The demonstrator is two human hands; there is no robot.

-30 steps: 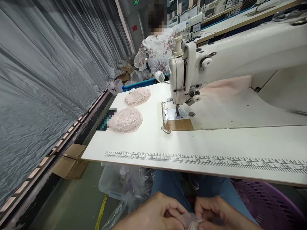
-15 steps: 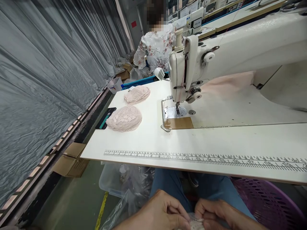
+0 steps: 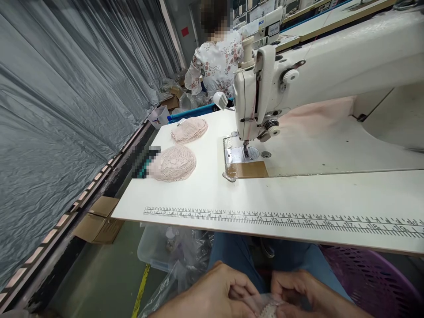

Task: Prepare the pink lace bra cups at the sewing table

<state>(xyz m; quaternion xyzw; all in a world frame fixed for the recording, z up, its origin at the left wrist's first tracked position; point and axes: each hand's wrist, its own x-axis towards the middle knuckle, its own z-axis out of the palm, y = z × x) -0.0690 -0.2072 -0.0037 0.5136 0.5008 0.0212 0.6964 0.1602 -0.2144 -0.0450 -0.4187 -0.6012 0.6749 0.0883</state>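
Low in the view, over my lap, my left hand (image 3: 228, 289) and my right hand (image 3: 300, 291) face each other with bent fingers. Between them they pinch a small piece of pale lace fabric (image 3: 267, 309) with a sheer edge; most of it is hidden by the fingers and the frame's lower border. On the table beyond lie two piles of pale pink lace pieces, a nearer lace pile (image 3: 175, 164) and a farther lace pile (image 3: 189, 130). A white sewing machine (image 3: 251, 95) stands at the right, its needle over the metal plate.
A printed ruler (image 3: 281, 219) runs along the table's front edge. Below are a clear plastic bin (image 3: 154, 247), a purple basket (image 3: 374, 274) and a cardboard box (image 3: 97, 223). Pink fabric (image 3: 319, 110) lies behind the machine. A person in a floral top (image 3: 217, 66) sits ahead.
My fingers have shifted slightly on the lace fabric, and more of its sheer edge shows between my hands. The piles and the machine stay in place.
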